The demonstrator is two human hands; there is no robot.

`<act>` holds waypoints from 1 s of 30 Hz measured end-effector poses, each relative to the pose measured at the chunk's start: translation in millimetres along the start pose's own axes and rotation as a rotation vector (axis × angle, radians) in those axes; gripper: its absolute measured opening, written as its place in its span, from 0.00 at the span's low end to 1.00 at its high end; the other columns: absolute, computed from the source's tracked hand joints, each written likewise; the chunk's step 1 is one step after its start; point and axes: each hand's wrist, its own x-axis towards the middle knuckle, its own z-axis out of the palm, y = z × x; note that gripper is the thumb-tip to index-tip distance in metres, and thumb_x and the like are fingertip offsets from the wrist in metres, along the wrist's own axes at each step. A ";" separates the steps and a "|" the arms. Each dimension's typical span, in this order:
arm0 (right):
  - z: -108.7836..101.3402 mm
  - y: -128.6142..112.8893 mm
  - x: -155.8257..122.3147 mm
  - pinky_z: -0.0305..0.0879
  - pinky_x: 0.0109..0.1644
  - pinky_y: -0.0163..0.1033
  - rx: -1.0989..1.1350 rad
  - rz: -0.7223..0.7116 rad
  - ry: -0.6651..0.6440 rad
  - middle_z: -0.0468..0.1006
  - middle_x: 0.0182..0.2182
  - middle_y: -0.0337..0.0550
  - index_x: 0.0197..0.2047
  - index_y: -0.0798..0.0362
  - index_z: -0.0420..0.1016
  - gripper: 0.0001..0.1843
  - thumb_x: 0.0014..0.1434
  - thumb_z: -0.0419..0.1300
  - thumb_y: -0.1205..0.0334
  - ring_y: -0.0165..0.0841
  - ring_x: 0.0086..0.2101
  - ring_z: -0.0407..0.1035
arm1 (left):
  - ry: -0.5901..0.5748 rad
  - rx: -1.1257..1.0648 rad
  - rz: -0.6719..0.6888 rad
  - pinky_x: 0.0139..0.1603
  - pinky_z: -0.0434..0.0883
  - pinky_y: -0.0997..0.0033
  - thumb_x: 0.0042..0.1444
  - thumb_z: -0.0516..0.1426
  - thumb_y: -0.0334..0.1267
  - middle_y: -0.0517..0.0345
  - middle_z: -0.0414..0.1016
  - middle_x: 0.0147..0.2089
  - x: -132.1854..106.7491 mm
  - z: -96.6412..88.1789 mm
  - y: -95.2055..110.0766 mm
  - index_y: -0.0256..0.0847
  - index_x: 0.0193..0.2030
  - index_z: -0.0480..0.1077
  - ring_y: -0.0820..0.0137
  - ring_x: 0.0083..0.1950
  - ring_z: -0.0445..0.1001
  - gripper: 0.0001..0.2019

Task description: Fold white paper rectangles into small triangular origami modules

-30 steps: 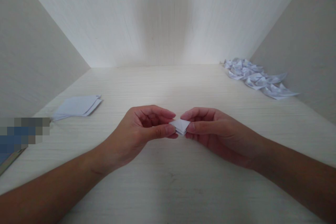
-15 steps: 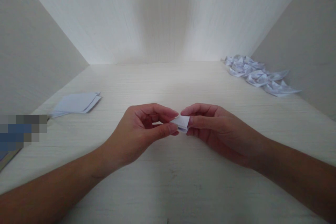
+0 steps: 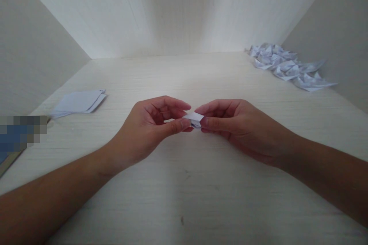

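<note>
Head: folded paper, long axis crosswise

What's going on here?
A person's left hand and right hand hold a small folded piece of white paper between them, above a pale tabletop. Off to the left lies a stack of flat paper sheets; at the far right is a pile of folded white paper pieces.
</note>
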 end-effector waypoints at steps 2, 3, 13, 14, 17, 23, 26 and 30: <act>-2.0 0.6 0.0 0.72 0.45 0.39 -0.086 -0.028 -0.010 0.86 0.35 0.39 0.37 0.47 0.87 0.07 0.53 0.74 0.63 0.31 0.36 0.77 | -0.043 -0.010 -0.042 0.43 0.79 0.78 0.53 0.72 0.32 0.61 0.84 0.37 0.2 -1.3 0.3 0.44 0.44 0.82 0.73 0.38 0.83 0.12; -2.6 0.8 -0.1 0.72 0.46 0.40 -0.129 -0.039 -0.009 0.87 0.36 0.40 0.38 0.47 0.87 0.07 0.54 0.74 0.63 0.32 0.36 0.78 | -0.061 -0.015 -0.059 0.43 0.79 0.77 0.53 0.72 0.32 0.60 0.84 0.37 0.4 -1.9 0.6 0.44 0.45 0.82 0.73 0.38 0.83 0.12; 4.8 0.8 -1.5 0.73 0.43 0.41 -0.225 -0.119 0.069 0.87 0.34 0.41 0.35 0.49 0.85 0.06 0.52 0.74 0.62 0.34 0.35 0.79 | -0.117 -0.067 -0.156 0.42 0.79 0.77 0.50 0.72 0.27 0.59 0.85 0.36 2.8 -5.1 4.5 0.41 0.41 0.82 0.72 0.37 0.83 0.12; 5.7 0.8 -1.7 0.73 0.43 0.40 -0.216 -0.121 0.065 0.87 0.33 0.41 0.35 0.49 0.85 0.06 0.51 0.75 0.62 0.33 0.35 0.79 | -0.115 -0.079 -0.174 0.42 0.79 0.77 0.49 0.72 0.26 0.59 0.85 0.35 3.1 -4.4 5.4 0.41 0.40 0.82 0.73 0.36 0.83 0.12; 7.5 1.2 -2.2 0.73 0.44 0.40 -0.194 -0.128 0.064 0.86 0.33 0.41 0.34 0.49 0.84 0.07 0.50 0.76 0.62 0.34 0.36 0.79 | -0.097 -0.104 -0.209 0.40 0.79 0.78 0.48 0.71 0.24 0.58 0.84 0.33 3.2 -2.0 8.1 0.39 0.37 0.82 0.73 0.34 0.83 0.11; 10.8 3.9 -2.7 0.69 0.34 0.37 -0.251 -0.145 0.100 0.82 0.26 0.39 0.35 0.51 0.85 0.09 0.50 0.76 0.61 0.31 0.28 0.73 | -0.026 -0.071 -0.175 0.34 0.80 0.76 0.47 0.72 0.27 0.58 0.83 0.32 0.9 1.1 10.8 0.38 0.34 0.82 0.71 0.32 0.81 0.08; 13.5 3.2 -3.6 0.69 0.33 0.37 -0.242 -0.141 0.111 0.82 0.27 0.39 0.34 0.51 0.84 0.10 0.49 0.77 0.61 0.31 0.28 0.73 | -0.013 -0.054 -0.176 0.34 0.80 0.75 0.46 0.72 0.27 0.57 0.83 0.32 -0.1 3.0 12.3 0.38 0.33 0.82 0.70 0.33 0.82 0.07; 16.4 1.0 -4.5 0.69 0.33 0.38 -0.233 -0.144 0.131 0.83 0.29 0.40 0.33 0.50 0.84 0.08 0.49 0.76 0.63 0.31 0.29 0.74 | 0.004 -0.052 -0.183 0.32 0.81 0.72 0.46 0.72 0.29 0.57 0.83 0.32 -0.9 5.3 13.6 0.38 0.33 0.82 0.68 0.33 0.82 0.07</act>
